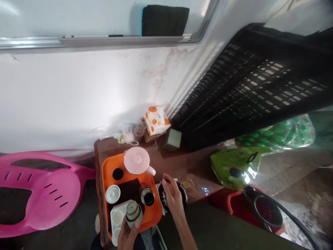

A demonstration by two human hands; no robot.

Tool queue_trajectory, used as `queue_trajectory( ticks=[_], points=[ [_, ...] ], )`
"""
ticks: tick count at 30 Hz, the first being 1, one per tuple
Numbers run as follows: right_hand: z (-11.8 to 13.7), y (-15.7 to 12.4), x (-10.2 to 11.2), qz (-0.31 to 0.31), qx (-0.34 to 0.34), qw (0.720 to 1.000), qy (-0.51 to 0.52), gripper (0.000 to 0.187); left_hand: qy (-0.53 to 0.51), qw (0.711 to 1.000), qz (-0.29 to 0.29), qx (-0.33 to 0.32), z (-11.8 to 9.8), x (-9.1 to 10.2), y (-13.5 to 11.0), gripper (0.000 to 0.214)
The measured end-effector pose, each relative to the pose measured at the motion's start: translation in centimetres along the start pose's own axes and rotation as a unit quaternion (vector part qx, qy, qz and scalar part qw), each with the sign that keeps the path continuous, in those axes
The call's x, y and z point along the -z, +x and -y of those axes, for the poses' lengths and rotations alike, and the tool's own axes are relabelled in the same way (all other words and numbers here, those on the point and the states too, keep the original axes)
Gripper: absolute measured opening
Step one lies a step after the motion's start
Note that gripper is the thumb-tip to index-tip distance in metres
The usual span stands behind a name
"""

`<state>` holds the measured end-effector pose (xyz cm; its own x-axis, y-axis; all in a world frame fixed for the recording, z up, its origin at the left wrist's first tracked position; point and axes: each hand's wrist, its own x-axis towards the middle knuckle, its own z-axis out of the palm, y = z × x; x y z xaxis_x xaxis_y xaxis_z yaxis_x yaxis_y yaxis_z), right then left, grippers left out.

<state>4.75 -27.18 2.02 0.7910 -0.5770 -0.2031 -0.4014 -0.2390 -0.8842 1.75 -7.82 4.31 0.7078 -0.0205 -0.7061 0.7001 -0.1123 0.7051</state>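
Observation:
My left hand (pixel 128 233) is closed around a grey-green lidded container (pixel 133 212) at the near edge of the orange tray (pixel 107 173). My right hand (pixel 172 198) rests with fingers curled on a round black object (pixel 183 194) just right of the tray; what that object is I cannot make out. On the tray stand a pink lidded jug (pixel 137 160), a small black cup (pixel 118 173), a white lidded cup (pixel 112 193), a metal-rimmed dark cup (pixel 148 197) and a white divided dish (pixel 117 218).
The tray sits on a small brown table (pixel 171 163) against a white wall. At the table's back lie an orange-patterned packet (pixel 156 121), a grey-green box (pixel 172 139) and clear bags (pixel 125 136). A pink chair (pixel 39 194) is left; a black crate (pixel 249 86) and green bags (pixel 234 166) are right.

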Motion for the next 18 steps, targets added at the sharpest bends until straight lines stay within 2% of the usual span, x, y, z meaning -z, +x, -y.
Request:
queue_trajectory(
  ticks=[2, 4, 7, 9, 12, 16, 18],
  points=[
    [0.8, -4.6, 1.3, 0.067, 0.048, 0.996, 0.030, 0.044, -0.166, 0.985, 0.006, 0.039, 0.1, -1.4, 0.3, 0.064],
    [1.4, -8.3, 1.6, 0.108, 0.149, 0.983, -0.025, 0.046, -0.290, 0.952, 0.037, 0.093, 0.1, -2.5, 0.3, 0.063],
    [1.5, -11.1, 0.8, 0.081, 0.265, 0.949, -0.154, 0.054, -0.356, 0.911, 0.123, 0.170, -0.1, -3.2, 0.0, 0.055],
    [1.2, -11.6, 0.2, 0.030, 0.287, 0.934, -0.211, 0.053, -0.350, 0.900, 0.168, 0.197, -0.4, -3.1, -0.1, 0.051],
    [0.5, -11.5, -0.4, -0.016, 0.290, 0.929, -0.230, 0.048, -0.311, 0.905, 0.195, 0.215, -0.7, -2.5, 0.1, 0.057],
    [0.3, -10.8, -0.5, -0.012, 0.287, 0.931, -0.224, 0.044, -0.190, 0.927, 0.241, 0.214, -0.6, -2.5, 1.3, 0.066],
    [0.7, -10.1, -0.5, -0.006, 0.281, 0.929, -0.242, 0.046, -0.115, 0.945, 0.247, 0.181, -0.3, -2.7, 1.9, 0.062]
  ],
)
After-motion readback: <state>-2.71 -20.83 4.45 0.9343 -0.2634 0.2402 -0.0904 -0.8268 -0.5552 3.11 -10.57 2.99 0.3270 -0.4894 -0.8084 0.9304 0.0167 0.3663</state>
